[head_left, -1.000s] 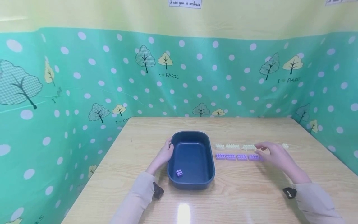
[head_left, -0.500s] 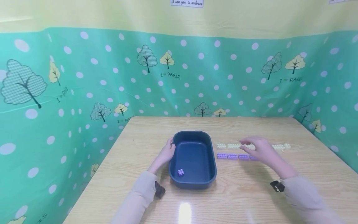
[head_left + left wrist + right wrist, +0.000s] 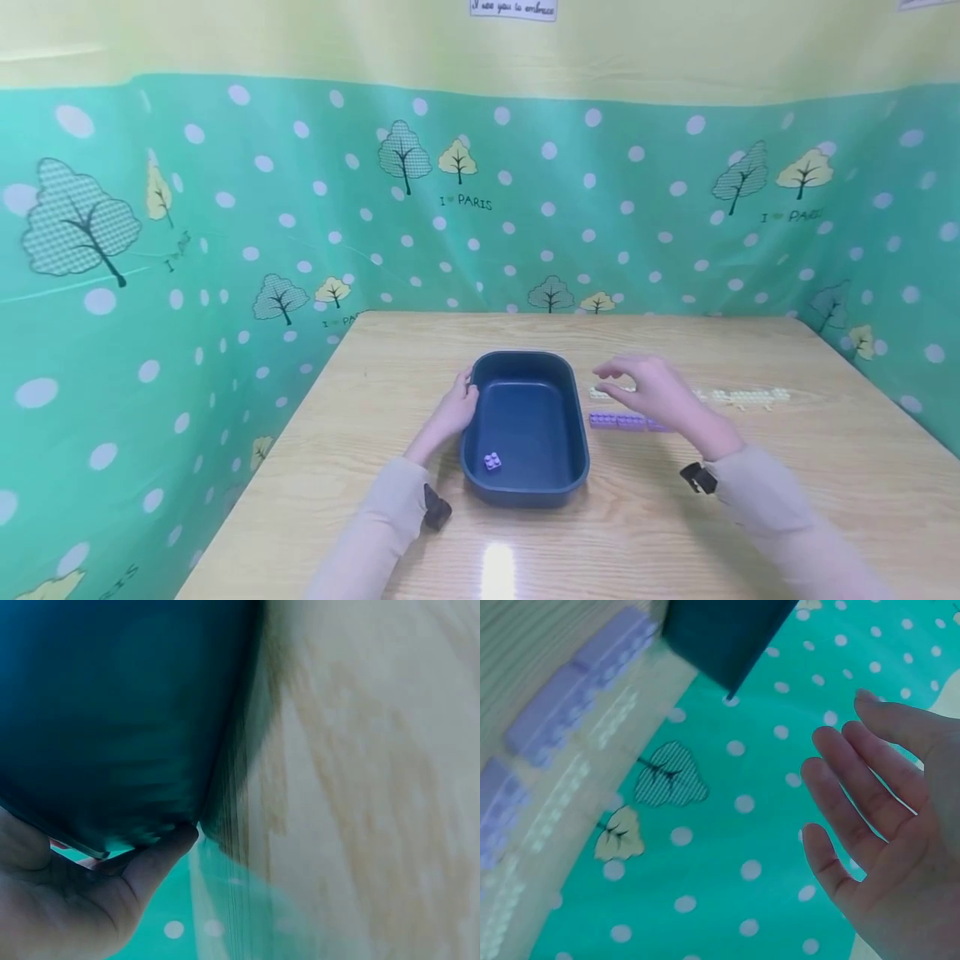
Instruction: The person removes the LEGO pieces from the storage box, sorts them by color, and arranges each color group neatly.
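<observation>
A dark blue rectangular bin (image 3: 525, 498) stands mid-table. My left hand (image 3: 455, 408) holds its left side, fingers against the outer wall and at the rim; the left wrist view shows this hand (image 3: 82, 900) close against the bin wall (image 3: 112, 712). Inside the bin, near the front left, lies a small purple toy brick (image 3: 492, 461). My right hand (image 3: 652, 390) is raised over the brick rows right of the bin, thumb and fingers apart. In the right wrist view that palm (image 3: 900, 892) carries nothing, its fingers slightly bent.
Purple bricks (image 3: 628, 421) form a row right of the bin, partly hidden behind my right hand. Behind them runs a row of cream bricks (image 3: 750, 396), with small cream pieces beside it. A green dotted curtain (image 3: 540, 217) hangs around the wooden table (image 3: 420, 333).
My right hand has moved left over the brick rows toward the bin, uncovering the cream bricks at the right. The left hand stays at the bin; the view has shifted slightly.
</observation>
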A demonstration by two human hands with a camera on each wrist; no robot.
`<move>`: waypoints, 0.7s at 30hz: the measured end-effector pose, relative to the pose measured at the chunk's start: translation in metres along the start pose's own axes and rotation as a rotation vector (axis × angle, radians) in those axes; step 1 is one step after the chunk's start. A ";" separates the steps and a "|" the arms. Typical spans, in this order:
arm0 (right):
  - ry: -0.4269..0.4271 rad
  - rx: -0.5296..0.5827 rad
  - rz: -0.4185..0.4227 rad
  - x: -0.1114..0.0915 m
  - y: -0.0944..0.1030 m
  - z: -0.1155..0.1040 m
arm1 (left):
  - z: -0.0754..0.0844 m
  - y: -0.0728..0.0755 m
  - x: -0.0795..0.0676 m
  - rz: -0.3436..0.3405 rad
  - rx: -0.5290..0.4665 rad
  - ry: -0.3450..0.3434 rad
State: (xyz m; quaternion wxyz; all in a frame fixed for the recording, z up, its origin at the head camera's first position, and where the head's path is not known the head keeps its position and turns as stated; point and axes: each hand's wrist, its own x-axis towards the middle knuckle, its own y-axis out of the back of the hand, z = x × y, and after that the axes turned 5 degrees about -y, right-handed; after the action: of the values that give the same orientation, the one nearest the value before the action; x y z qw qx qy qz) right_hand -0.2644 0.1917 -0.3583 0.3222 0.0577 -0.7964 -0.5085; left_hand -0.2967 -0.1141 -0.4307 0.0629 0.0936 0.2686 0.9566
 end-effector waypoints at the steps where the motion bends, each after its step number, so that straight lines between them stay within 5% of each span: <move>1: 0.008 0.003 0.001 0.002 -0.001 -0.002 | 0.000 -0.001 0.000 -0.001 0.001 0.000; 15: 0.183 0.061 -0.001 0.025 -0.031 -0.031 | 0.001 -0.004 0.001 -0.004 -0.003 0.015; 21: 0.219 0.014 -0.071 0.033 -0.047 -0.048 | 0.002 -0.001 0.000 0.006 -0.016 0.016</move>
State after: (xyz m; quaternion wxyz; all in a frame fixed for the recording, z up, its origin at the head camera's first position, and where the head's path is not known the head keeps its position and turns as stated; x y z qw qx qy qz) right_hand -0.2733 0.1181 -0.3700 0.3885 0.1432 -0.7575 -0.5047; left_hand -0.2965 -0.1119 -0.4292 0.0585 0.0863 0.2610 0.9597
